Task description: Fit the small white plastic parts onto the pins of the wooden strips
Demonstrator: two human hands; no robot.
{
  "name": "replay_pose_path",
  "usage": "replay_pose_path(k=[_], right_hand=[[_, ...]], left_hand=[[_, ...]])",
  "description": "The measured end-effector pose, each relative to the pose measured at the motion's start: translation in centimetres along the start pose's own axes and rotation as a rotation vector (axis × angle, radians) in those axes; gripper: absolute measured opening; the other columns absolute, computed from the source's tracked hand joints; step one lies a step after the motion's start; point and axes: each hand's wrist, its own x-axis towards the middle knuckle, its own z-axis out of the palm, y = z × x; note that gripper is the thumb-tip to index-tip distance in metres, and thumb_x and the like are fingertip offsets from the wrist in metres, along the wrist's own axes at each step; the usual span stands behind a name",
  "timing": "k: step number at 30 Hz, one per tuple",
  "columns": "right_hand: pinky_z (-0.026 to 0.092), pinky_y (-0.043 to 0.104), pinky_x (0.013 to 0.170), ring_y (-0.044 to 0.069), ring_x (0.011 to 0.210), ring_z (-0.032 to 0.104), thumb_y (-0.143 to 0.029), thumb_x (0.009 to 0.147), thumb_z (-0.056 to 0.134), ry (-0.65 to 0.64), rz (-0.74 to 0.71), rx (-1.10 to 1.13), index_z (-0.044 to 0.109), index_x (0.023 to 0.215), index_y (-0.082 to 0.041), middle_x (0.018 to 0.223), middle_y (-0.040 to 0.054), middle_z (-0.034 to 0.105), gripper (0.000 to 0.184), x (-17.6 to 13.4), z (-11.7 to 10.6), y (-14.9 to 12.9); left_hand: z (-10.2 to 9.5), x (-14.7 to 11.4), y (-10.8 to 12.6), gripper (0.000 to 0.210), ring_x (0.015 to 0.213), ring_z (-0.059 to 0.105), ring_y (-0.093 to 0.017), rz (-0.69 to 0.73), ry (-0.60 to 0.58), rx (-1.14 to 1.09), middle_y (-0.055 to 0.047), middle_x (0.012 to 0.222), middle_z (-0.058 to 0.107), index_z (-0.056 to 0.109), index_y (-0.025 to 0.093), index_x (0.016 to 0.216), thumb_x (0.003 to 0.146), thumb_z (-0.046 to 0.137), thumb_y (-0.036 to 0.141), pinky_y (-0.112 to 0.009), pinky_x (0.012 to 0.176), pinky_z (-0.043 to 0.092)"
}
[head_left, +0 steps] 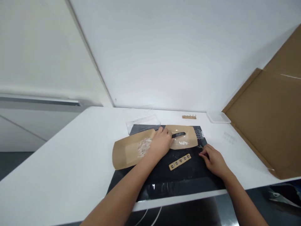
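Note:
Two brown paper trays lie on a black mat [155, 188]. My left hand [162, 141] is between them, its fingers closed at one end of a slim black tool [180, 134] over the right tray [191, 142]. The left tray [124, 152] holds thin clear pieces [144, 147]. Close to the mat's right edge, my right hand [214, 160] pinches with thumb and forefinger; what lies between the fingertips is too small to name. Between my hands rests a tan strip [180, 162] with several round metal pieces along it. Several thin pins [199, 134] lie beside the right tray.
A second tan strip [189, 117] with upright pins stands near the wall. Clear plastic sheeting [143, 121] lies behind the left tray. At the back right is a shallow clear tray [218, 118], beside a large cardboard box [270, 125]. The white table's [58, 175] front edge runs below.

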Motion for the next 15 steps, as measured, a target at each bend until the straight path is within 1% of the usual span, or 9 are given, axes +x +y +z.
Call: replay_pose_path(k=[2,4,7,9,11,13,15], right_hand=[[0.054,0.039,0.074,0.024,0.085,0.066,-0.026,0.103,0.055,-0.045,-0.004,-0.028,0.057,0.087,-0.026,0.094,0.0055,0.065,0.016,0.0,-0.3,0.0],[0.054,0.039,0.074,0.024,0.085,0.067,-0.026,0.104,0.054,-0.082,-0.004,-0.064,0.057,0.089,-0.026,0.095,0.005,0.066,0.015,0.3,-1.0,-0.2],[0.053,0.038,0.073,0.023,0.085,0.066,-0.027,0.105,0.053,-0.094,-0.06,-0.077,0.059,0.092,-0.027,0.096,0.005,0.066,0.014,1.6,-2.5,-1.5],[0.053,0.038,0.075,0.023,0.088,0.065,-0.029,0.106,0.055,-0.058,-0.131,-0.04,0.059,0.095,-0.027,0.097,0.0058,0.067,0.011,3.5,-3.5,-3.0],[0.052,0.038,0.075,0.024,0.088,0.064,-0.03,0.105,0.056,0.033,-0.196,-0.015,0.059,0.094,-0.027,0.095,0.0065,0.066,0.012,6.0,-3.8,-4.4],[0.051,0.038,0.074,0.024,0.086,0.063,-0.032,0.104,0.058,0.131,-0.241,0.016,0.057,0.09,-0.027,0.092,0.0063,0.066,0.016,8.5,-3.3,-5.4],[0.052,0.039,0.076,0.024,0.085,0.063,-0.032,0.104,0.059,0.184,-0.262,0.029,0.057,0.09,-0.027,0.088,0.0057,0.065,0.015,10.2,-2.3,-5.8]], left_hand=[[0.0,-0.1,0.4,0.012,0.11,0.057,-0.036,-0.003,0.02,-0.025,-0.018,0.109,0.067,0.072,0.016,0.104,0.098,0.064,0.021,-0.049,0.095,0.049],[0.0,-0.2,0.9,0.013,0.108,0.059,-0.033,-0.004,0.034,-0.066,-0.015,0.11,0.065,0.069,0.017,0.106,0.102,0.057,0.018,-0.044,0.092,0.051],[0.3,-0.5,1.5,0.015,0.102,0.062,-0.028,-0.033,0.047,-0.159,-0.013,0.114,0.063,0.065,0.019,0.108,0.105,0.051,0.018,-0.036,0.079,0.053],[0.3,-0.6,1.8,0.015,0.098,0.064,-0.027,-0.05,0.056,-0.243,-0.012,0.117,0.063,0.063,0.02,0.112,0.106,0.049,0.021,-0.035,0.074,0.054],[0.0,-0.8,2.2,0.015,0.098,0.066,-0.026,-0.046,0.065,-0.343,-0.01,0.116,0.065,0.061,0.021,0.114,0.107,0.049,0.024,-0.036,0.076,0.056],[-0.4,-1.0,2.5,0.016,0.098,0.069,-0.025,-0.036,0.076,-0.449,-0.008,0.112,0.068,0.059,0.023,0.117,0.108,0.047,0.028,-0.036,0.081,0.057],[-0.9,-1.1,2.8,0.021,0.101,0.07,-0.024,-0.035,0.096,-0.545,-0.008,0.113,0.071,0.058,0.023,0.123,0.109,0.044,0.03,-0.037,0.086,0.058]])
